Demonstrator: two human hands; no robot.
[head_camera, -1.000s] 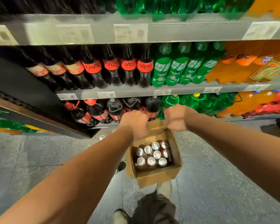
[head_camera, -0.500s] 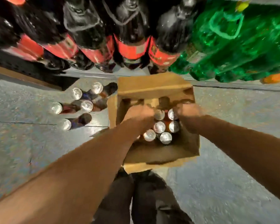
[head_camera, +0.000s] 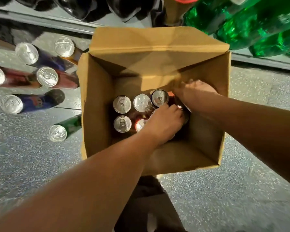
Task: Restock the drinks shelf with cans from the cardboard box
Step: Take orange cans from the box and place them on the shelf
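Cardboard box (head_camera: 97, 104) stands open on the speckled floor (head_camera: 241, 190), its far flap up against the shelf edge (head_camera: 258, 59).

Cans (head_camera: 122, 104) stand upright inside, clustered toward the box's near-left, silver tops up.

Left hand (head_camera: 164, 121) is down in the box near the right wall, fingers (head_camera: 173, 108) curled over the top of a dark can (head_camera: 185, 114), gripping it.

Right hand (head_camera: 196, 91) is in the far-right corner of the box, motion-blurred; cannot tell whether it grips anything.

Six loose cans (head_camera: 47, 76) stand on the floor left of the box.

Green bottles (head_camera: 241, 22) and dark bottles (head_camera: 90, 7) are on the shelf beyond.
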